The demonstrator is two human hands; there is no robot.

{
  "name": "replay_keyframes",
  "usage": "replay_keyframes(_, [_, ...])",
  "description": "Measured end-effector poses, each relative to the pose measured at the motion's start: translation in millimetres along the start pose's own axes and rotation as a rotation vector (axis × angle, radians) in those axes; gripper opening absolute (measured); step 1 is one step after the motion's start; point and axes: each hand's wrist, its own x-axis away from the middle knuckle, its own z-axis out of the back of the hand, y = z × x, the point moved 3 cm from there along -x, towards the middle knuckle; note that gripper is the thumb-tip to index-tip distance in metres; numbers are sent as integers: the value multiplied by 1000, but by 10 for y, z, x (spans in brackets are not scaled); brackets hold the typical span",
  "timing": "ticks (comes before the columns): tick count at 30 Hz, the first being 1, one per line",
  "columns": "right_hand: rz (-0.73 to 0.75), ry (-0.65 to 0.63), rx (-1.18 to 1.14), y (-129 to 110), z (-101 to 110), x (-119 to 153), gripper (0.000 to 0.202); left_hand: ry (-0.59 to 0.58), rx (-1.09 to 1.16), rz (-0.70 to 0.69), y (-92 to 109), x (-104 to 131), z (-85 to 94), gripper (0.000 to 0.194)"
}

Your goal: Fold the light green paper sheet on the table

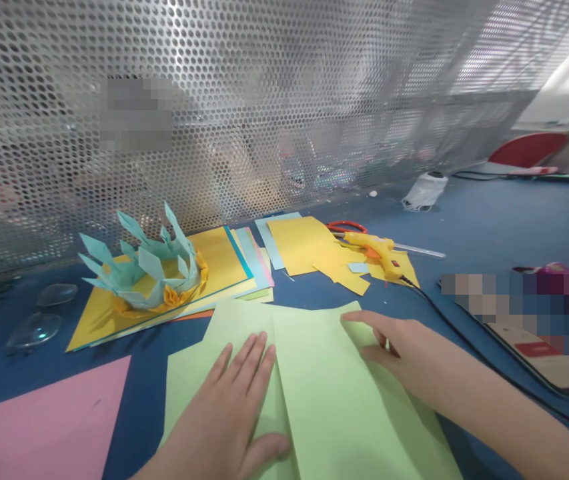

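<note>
A large light green sheet of paper (329, 380) lies in front of me with a long panel folded up over its middle. My left hand (237, 400) rests flat on the left part of the paper, fingers stretched out and thumb by the panel's left edge. At the upper right corner, my right hand (389, 337) has its index finger on the panel and its thumb lower at the side, holding the paper there. Its other fingers are curled and partly hidden.
Behind the paper stand a teal folded-paper crown (151, 273) and stacked coloured sheets (237, 260). A yellow glue gun (377, 250) lies among yellow scraps, its black cord (444, 317) running right past a phone (539, 340). Pink paper (49, 420) and glasses (37, 330) lie left.
</note>
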Motion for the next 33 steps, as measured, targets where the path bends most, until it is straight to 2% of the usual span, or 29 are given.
replay_keyframes(5, [-3,20,1,30,2,-19,49,-12,-10,-26,-8,22,-69,73])
replay_keyframes(10, [-22,49,9,68,-14,-22,51,-97,-37,-50,5,12,-158,102])
replay_keyframes(15, [-24,77,2,90,-15,-25,49,-100,-70,-24,40,-16,-230,87])
replay_keyframes(21, [-3,138,-49,84,42,-48,45,-91,-62,-133,106,2,-261,90])
replay_keyframes(25, [16,182,-110,39,89,-29,42,-73,-28,-110,76,-3,-221,89])
replay_keyframes(33, [26,138,-149,74,44,-36,43,-63,11,-48,25,15,-87,91])
